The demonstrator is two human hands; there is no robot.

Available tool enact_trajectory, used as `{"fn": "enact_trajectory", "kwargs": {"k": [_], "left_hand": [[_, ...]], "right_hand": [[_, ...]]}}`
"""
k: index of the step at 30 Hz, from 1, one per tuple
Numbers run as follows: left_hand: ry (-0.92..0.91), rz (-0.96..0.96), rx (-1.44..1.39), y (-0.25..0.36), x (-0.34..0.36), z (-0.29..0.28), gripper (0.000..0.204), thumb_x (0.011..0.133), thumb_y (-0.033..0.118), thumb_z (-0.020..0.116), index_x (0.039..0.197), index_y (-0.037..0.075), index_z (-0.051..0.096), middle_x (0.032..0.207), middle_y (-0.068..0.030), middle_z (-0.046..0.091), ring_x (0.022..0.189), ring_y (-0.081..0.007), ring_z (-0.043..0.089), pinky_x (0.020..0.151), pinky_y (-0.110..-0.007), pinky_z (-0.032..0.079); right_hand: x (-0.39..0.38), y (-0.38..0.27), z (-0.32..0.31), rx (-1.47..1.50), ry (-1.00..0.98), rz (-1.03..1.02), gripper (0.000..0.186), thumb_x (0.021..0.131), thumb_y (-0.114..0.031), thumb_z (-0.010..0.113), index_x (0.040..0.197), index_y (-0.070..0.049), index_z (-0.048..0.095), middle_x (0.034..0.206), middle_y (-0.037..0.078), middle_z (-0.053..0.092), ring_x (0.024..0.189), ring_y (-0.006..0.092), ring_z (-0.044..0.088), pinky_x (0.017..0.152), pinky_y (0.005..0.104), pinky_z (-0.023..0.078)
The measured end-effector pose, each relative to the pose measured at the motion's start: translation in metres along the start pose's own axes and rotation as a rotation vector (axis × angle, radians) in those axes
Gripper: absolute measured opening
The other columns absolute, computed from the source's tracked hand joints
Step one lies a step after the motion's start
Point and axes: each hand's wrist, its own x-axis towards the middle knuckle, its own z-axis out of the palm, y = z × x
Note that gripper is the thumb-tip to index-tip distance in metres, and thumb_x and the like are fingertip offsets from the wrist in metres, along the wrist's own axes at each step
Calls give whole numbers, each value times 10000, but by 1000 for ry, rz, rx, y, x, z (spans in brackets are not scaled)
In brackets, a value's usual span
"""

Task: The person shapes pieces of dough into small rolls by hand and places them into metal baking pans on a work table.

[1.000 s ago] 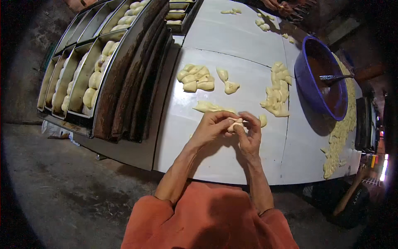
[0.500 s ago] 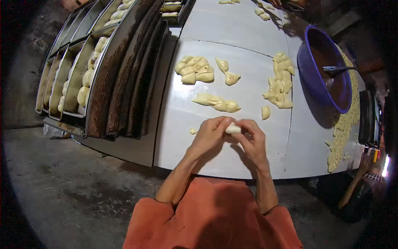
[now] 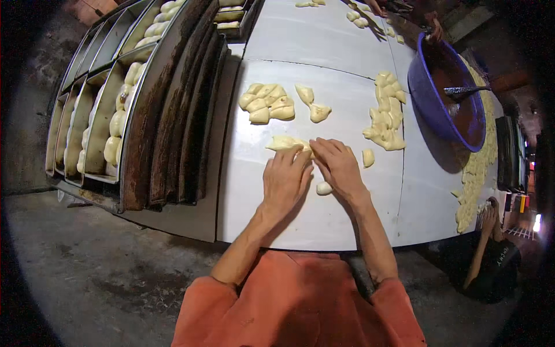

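Observation:
A pale yellow strip of dough (image 3: 284,142) lies on the white table, its right end covered by my fingers. My left hand (image 3: 286,178) grips it from the near side, fingers bent. Beside it, my right hand (image 3: 340,168) has its fingertips closed on the same strip. What lies under the fingers is hidden. A smooth white dough ball (image 3: 324,188) rests between my wrists, close to the right one. Farther off are a cluster of dough pieces (image 3: 267,103), a twisted dough piece (image 3: 315,105), a long row of dough (image 3: 386,113) and a small lump (image 3: 368,158).
Metal baking pans (image 3: 110,121) holding dough balls are stacked at the left. A purple basin (image 3: 417,95) with brown contents and a utensil (image 3: 462,91) stands at the right, a person's hand (image 3: 433,30) at its rim. Many dough pieces (image 3: 477,185) line the right edge near another person's arm (image 3: 477,254).
My hands have set the white dough ball down and moved forward onto the dough strip. At the basin's far rim, another person's hand has appeared.

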Motion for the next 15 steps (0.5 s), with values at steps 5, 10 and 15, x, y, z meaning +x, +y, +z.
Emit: {"fn": "enact_trajectory", "kwargs": {"k": [5,10,15], "left_hand": [[-63,123,102,-27,23,21,307,862,141,694,1168,140,679,1234,-110,606,1109,-297,553,854,-451,418],[-20,136,188,-32,23,32,288,863,158,693,1151,158,695,1265,-87,599,1106,-283,552,833,-443,409],[-49,156,212,-28,30,33,333,877,161,671,1209,136,673,1299,-130,572,1119,-296,545,855,-457,410]], "right_hand": [[2,4,1,201,55,172,178,831,-65,629,997,-19,672,905,103,683,866,268,649,734,362,510],[-21,1,-29,1119,-25,993,163,813,-127,597,863,21,645,766,28,577,645,102,550,541,250,425],[-89,13,-55,1470,161,944,280,822,-157,605,1033,26,631,874,102,616,754,174,633,652,267,532]]}}
